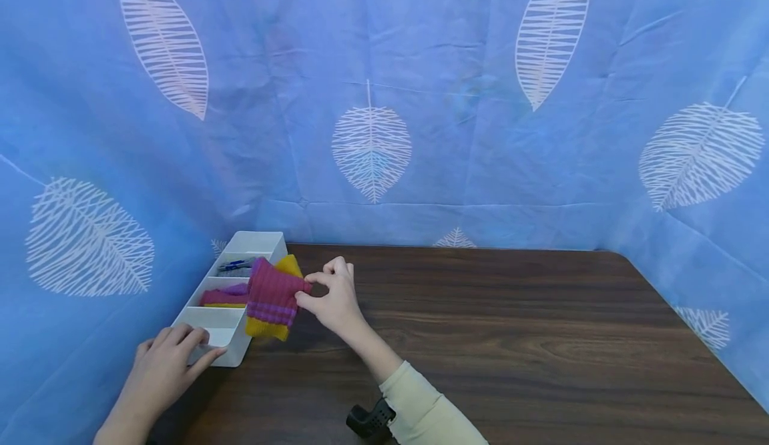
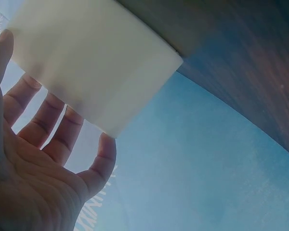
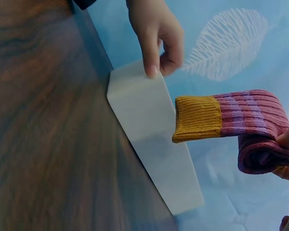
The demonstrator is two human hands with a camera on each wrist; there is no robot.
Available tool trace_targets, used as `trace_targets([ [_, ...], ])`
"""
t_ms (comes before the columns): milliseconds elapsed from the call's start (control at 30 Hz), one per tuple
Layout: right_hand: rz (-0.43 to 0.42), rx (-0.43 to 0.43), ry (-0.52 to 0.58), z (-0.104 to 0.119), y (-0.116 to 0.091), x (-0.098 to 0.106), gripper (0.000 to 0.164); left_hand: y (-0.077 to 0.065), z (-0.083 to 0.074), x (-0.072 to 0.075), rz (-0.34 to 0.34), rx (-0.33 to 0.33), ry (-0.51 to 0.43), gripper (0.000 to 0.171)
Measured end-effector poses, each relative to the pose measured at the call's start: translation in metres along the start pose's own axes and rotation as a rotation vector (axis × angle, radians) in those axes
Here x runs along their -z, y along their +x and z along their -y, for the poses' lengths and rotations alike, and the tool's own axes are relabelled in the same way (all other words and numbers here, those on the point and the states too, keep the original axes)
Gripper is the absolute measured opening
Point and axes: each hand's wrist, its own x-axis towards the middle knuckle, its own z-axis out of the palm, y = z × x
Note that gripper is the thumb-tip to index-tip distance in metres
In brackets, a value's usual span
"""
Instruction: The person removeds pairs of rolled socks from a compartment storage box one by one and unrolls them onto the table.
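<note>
My right hand (image 1: 336, 301) pinches a folded ribbed sock (image 1: 273, 295) between thumb and fingertips. It is magenta with purple stripes and a mustard yellow cuff. In the right wrist view, the sock (image 3: 250, 113) hangs out sideways, with a rolled end close to the fingers. In the head view it overlaps the right side of a white divided box (image 1: 239, 355). My left hand (image 1: 165, 368) grips that box at its near end, fingers over the rim and thumb at the near wall. From the left wrist, the fingertips show right at the rim of the box (image 2: 101, 57).
One compartment holds more magenta, purple and yellow knitwear (image 1: 223, 296); the one behind it holds a grey and dark blue item (image 1: 235, 268). The box stands at the left end of a dark wooden table (image 1: 510, 338). A blue leaf-print cloth (image 1: 444, 151) hangs behind and at both sides.
</note>
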Motion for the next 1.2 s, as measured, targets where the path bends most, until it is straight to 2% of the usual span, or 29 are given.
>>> trace_targets([
  [200, -0.051, 0.003, -0.029, -0.009, 0.0, 0.021, 0.023, 0.0, 0.001, 0.0, 0.004, 0.005, 0.008, 0.04],
  [500, -0.121, 0.043, -0.136, -0.029, -0.008, 0.055, 0.019, -0.002, 0.001, 0.0, -0.013, -0.009, 0.008, 0.039],
  [700, -0.188, 0.076, -0.234, -0.044, -0.017, 0.085, 0.015, 0.001, -0.001, 0.002, 0.02, -0.01, 0.014, 0.041],
  [1000, -0.228, 0.084, -0.39, -0.061, -0.031, 0.13, 0.014, 0.001, -0.003, -0.001, -0.013, -0.021, 0.017, 0.037],
  [1200, -0.274, 0.144, -0.523, -0.071, -0.033, 0.157, 0.014, 0.0, -0.001, -0.001, -0.025, -0.014, 0.025, 0.035],
])
